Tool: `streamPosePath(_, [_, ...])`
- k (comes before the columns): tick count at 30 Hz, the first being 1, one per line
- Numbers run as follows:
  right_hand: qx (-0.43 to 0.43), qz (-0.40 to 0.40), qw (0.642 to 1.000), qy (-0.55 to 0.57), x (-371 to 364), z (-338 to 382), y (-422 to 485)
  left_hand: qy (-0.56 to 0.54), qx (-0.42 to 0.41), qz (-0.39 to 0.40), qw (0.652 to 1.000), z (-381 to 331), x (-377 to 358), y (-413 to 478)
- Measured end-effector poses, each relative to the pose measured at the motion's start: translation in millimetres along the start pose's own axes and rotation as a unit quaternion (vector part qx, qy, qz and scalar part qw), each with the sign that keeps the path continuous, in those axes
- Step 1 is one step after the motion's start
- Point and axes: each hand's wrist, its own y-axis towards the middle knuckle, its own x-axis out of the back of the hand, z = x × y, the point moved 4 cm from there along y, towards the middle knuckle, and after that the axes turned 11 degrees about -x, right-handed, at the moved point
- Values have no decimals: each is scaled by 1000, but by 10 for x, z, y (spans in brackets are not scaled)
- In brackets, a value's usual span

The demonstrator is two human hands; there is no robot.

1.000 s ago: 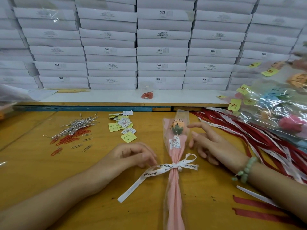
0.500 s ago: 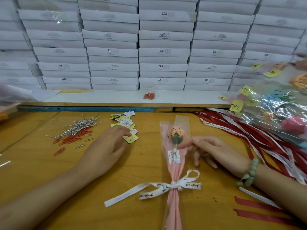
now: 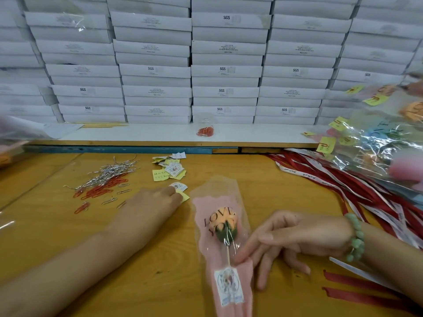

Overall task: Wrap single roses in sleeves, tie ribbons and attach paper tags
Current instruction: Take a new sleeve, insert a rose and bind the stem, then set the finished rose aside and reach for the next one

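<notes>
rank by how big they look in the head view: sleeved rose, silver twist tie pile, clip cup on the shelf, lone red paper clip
1. sleeved rose, nearest the camera
2. silver twist tie pile
3. clip cup, farther back, which shrinks it in this view
4. lone red paper clip

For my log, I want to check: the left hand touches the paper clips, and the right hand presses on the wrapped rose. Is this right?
One part is wrong. The head view shows the left hand touching the tags, not the clips, which lie apart to its left. The right hand presses on the wrapped rose.
</notes>
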Motion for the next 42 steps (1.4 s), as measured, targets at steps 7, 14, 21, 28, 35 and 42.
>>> streamPosePath(7, [-48, 136, 988, 52, -234, -1, 38, 29, -1, 2, 1000, -21, 18, 1])
streamPosePath(14, [-39, 137, 988, 57, -259, -23, 43, -116, 42, -190, 974, 27, 195, -67])
streamPosePath(21, [40, -12, 995, 86, -9, -47, 74, -162, 20, -233, 959, -34, 197, -46])
streamPosePath(28, [71, -258, 936, 230, 258, 25, 194, -166, -25, -243, 955, -51, 249, -88])
streamPosePath(35, [53, -507, 823, 251, 597, 148, 436, -185, -57, -242, 951, -56, 235, -93])
streamPosePath(42, [131, -671, 726, 78, 586, 307, 628, -187, -78, -254, 946, -79, 229, -79])
